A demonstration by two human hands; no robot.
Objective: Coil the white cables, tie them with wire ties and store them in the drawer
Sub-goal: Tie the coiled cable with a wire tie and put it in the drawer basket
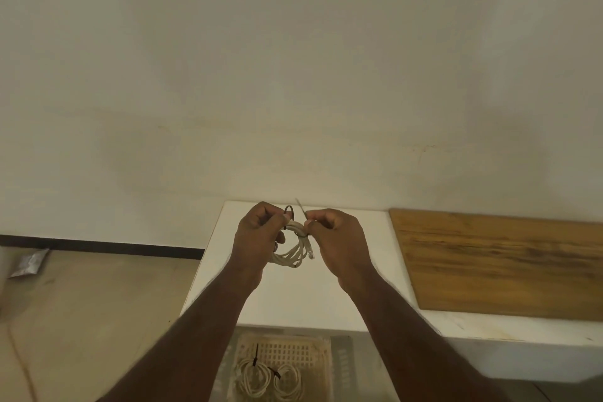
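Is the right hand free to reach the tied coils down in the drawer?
Probably not yet: the right hand pinches the wire tie on the cable coil. Nothing covers the tied coils.

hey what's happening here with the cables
A person holds a coiled white cable above a white cabinet top. The left hand grips the coil while the right hand pinches a dark wire tie looped around it. Two tied coils already lie in the open drawer below.

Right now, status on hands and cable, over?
Left hand grips coil; right hand pinches tie round it. Two tied coils already in drawer. Nothing in the way.
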